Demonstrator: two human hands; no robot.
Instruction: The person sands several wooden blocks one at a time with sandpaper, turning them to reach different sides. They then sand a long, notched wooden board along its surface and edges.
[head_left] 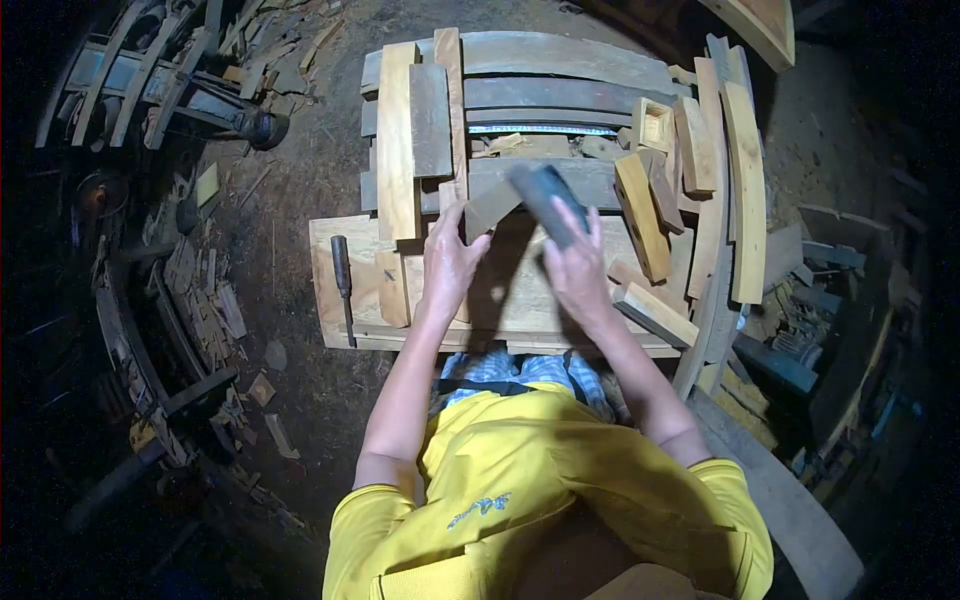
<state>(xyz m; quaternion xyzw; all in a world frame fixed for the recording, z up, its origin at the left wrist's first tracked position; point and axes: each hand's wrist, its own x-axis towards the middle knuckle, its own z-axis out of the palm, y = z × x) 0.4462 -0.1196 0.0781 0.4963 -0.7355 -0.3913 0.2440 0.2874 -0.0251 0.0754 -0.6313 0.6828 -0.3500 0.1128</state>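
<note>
My left hand [452,262] is closed around one end of a small greyish-brown wood block [493,208], held over the bench. My right hand [578,265] grips a dark, oblong block-like tool [548,200], smeared by motion; its exact kind cannot be made out. In this view the tool's upper end overlaps the far end of the wood block. Below both hands lies a pale wooden board [520,305], partly in their shadow. Left of my left hand, a dark-handled tool with a long thin shaft [341,265] rests on the board.
Planks [400,140] lie across the slatted bench at back left. A yellowish block with holes [642,218], a small open wooden box [655,125] and several offcuts sit at right. Long curved boards [745,190] line the right edge. Wood scraps [225,305] litter the floor at left.
</note>
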